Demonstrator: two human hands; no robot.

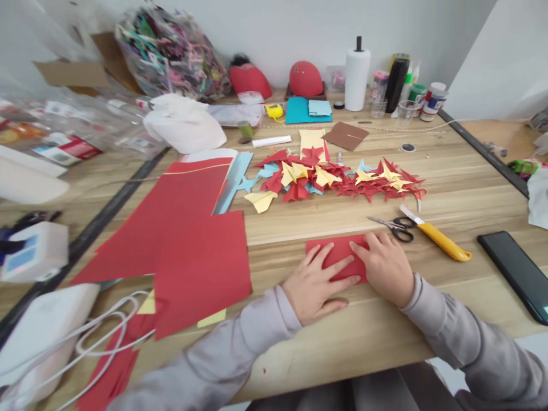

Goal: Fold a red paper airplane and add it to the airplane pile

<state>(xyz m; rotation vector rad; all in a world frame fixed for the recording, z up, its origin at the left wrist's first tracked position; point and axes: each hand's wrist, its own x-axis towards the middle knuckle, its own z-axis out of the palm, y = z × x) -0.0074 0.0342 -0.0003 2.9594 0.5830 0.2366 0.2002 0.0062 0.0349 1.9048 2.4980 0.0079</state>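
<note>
A small red sheet of paper lies flat on the table before me; it looks folded, with its layers partly under my fingers. My left hand rests on it with fingers spread, pressing it down. At the paper's right end, my right hand has its fingers bent and pinching or pressing the edge. Just beyond that hand lie black-handled scissors and a yellow utility knife. Large red sheets are stacked to the left.
Folded red, yellow and blue paper pieces form a long heap farther back. A dark phone lies at right. White cables and a white box-shaped device occupy the left front. Bottles and a white cylinder stand along the wall.
</note>
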